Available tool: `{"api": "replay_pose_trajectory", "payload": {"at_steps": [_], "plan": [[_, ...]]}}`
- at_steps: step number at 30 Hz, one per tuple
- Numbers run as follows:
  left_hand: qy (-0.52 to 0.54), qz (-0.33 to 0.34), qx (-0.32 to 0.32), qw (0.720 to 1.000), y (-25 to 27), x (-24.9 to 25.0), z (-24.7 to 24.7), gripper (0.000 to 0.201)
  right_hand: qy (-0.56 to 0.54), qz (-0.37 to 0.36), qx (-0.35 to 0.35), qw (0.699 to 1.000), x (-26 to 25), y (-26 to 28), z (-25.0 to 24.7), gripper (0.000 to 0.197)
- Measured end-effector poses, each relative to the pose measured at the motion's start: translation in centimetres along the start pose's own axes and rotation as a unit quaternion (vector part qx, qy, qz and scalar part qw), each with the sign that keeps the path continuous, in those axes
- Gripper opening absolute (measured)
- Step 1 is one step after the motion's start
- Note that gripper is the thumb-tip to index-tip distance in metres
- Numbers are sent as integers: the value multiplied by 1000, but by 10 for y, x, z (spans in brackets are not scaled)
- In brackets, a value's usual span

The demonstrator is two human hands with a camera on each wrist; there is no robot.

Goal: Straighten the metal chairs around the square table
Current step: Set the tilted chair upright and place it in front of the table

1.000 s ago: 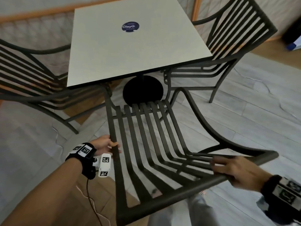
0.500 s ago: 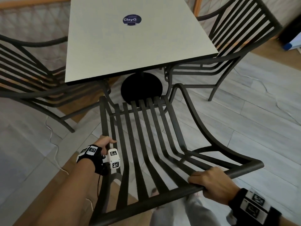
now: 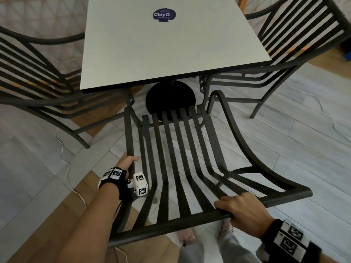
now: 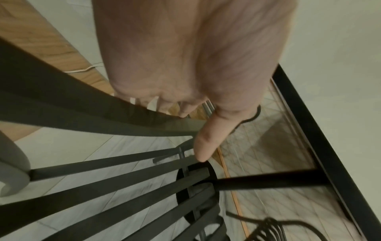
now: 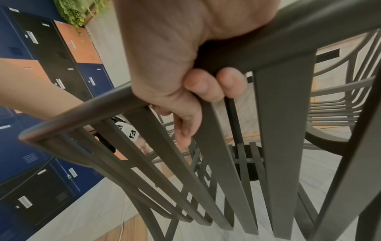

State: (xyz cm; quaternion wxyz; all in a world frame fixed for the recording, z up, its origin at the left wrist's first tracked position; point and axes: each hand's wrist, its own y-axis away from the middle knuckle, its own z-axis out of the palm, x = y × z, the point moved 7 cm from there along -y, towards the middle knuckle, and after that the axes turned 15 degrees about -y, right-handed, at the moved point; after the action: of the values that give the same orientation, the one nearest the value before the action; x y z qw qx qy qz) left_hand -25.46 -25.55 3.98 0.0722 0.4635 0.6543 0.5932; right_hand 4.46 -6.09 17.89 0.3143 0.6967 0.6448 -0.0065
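Two hands: both grip one dark metal slatted chair point(image 3: 178, 168), seen from behind its backrest.
Right hand point(image 3: 245, 211): reaching forward and down, knuckles up, fingers point(image 5: 206, 84) curled under the rounded top rail point(image 3: 284, 198) of the backrest, thumb alongside the rail; clamped firmly on it.
Left hand point(image 3: 126, 162): arm stretched lower and further forward, fingers wrapped round the chair's left armrest bar point(image 3: 129, 137), thumb point(image 4: 208, 140) pointing along the bar.
Wrists: each carries a black strap with white blocks printed in black square patterns.
Held chair: stands just in front of the person, its seat front close to the near edge of the square table point(image 3: 171, 44), above the table's round black base point(image 3: 171, 97).
Other chairs: one matching chair on the left point(image 3: 38, 76) and one on the right point(image 3: 284, 54), both tucked against the table's sides.
Table top: pale, with a round dark sticker point(image 3: 164, 15) near its far side.
Floor: grey tiles with a strip of wood-look boards; a thin white cable point(image 3: 66, 168) trails across it at left.
Cut off: outer parts of both side chairs run past the picture edges; the far table edge is out of view.
Hard to make out: the left wrist view is blurred, so the left fingers behind the bar are indistinct; the held chair's legs are mostly hidden under its slats.
Background: blue, black and orange lockers point(image 5: 51, 48) and a green plant show in the right wrist view.
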Motion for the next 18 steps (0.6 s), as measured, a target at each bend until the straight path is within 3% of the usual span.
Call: {"api": "replay_pose_trajectory", "payload": {"at_steps": [3, 7, 10, 13, 16, 18], "plan": [[-113, 3, 3, 994, 25, 8, 4, 82, 1, 2, -1, 1000, -1, 1, -1, 37], [-213, 82, -86, 970, 112, 28, 38, 70, -20, -2, 9, 1000, 0, 3, -3, 32], [-338, 140, -192, 911, 179, 13, 72, 67, -35, -17, -8, 999, 1, 3, -4, 30], [-456, 162, -242, 841, 214, -22, 97, 83, -52, -17, 3, 998, 7, 9, -6, 31], [-580, 218, -197, 760, 225, -40, 107, 85, -28, 7, 45, 999, 16, 16, -6, 33], [-607, 256, -130, 741, 226, -37, 104, 71, 2, 28, 55, 998, 20, 17, -8, 31]]}}
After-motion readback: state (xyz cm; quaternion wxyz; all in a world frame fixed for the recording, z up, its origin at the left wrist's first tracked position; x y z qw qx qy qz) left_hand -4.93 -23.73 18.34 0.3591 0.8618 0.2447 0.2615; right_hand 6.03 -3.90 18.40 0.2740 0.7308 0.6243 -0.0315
